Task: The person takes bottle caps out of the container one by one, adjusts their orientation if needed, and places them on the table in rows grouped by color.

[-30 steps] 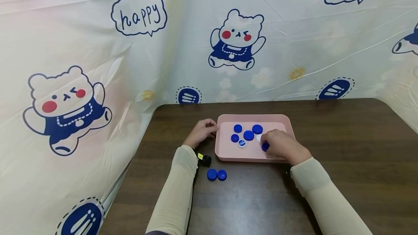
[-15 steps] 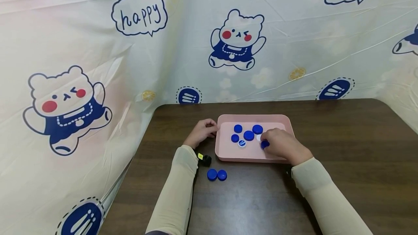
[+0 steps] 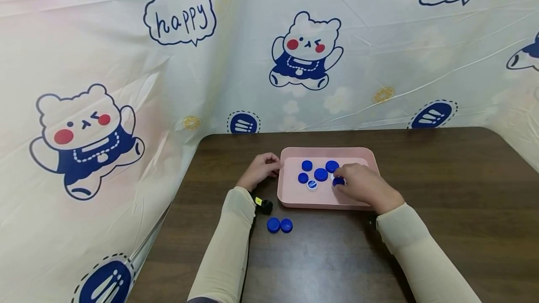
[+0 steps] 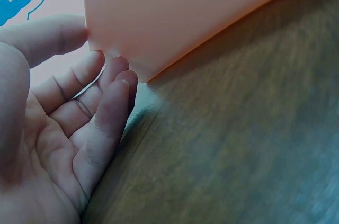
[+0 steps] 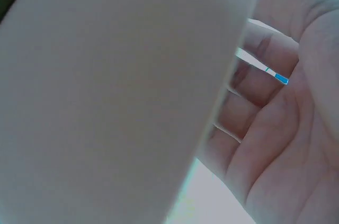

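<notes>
Currently | right grip pinching blue cap inside pink tray | left grip touching its side, can't tell if clasping

In the pink tray, the blue bottle cap at the right hand has slid away from the person and a little to the left. The hand has shifted slightly the same way with it. The white bottle cap beside the fingertips, more exposed a second ago, now shows only a sliver.
</notes>
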`<state>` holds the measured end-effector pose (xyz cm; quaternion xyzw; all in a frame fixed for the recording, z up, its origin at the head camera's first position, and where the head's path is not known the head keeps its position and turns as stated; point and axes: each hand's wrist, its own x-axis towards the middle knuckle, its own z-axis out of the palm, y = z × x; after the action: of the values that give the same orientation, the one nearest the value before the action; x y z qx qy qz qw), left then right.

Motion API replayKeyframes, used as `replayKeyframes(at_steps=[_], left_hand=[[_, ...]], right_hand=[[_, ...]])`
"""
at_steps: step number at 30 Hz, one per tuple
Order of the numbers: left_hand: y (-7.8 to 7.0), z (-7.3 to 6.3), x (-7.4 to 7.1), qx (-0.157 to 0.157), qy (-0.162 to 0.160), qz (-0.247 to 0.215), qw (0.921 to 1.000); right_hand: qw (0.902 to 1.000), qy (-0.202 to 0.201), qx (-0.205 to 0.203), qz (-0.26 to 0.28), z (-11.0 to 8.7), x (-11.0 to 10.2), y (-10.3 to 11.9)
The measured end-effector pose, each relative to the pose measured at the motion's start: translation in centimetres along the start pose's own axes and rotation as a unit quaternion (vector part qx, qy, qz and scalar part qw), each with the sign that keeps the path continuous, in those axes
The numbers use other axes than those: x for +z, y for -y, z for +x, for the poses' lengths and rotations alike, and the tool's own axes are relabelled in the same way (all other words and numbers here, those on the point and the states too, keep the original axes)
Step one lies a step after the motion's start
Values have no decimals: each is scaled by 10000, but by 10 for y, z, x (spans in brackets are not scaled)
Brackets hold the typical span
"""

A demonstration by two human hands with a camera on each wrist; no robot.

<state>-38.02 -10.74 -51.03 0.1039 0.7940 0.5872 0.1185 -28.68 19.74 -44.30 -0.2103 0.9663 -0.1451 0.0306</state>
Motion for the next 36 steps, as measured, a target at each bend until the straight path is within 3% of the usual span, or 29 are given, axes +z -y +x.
replayKeyframes(at_steps=[7,20,31,36], left_hand=[[0,0,-1,-12,-10,6,10000],[3,1,-2,-13,25,24,10000],[3,2,-2,-99,-11,59,9999],[1,0,-1,-83,-8,76,9999]], right_hand=[[10000,12,39,-46,-3,-5,7],[9992,-66,-353,-201,-11,-8,29],[9889,-496,-1379,-253,-21,9,48],[9752,-844,-2047,-59,-25,19,55]])
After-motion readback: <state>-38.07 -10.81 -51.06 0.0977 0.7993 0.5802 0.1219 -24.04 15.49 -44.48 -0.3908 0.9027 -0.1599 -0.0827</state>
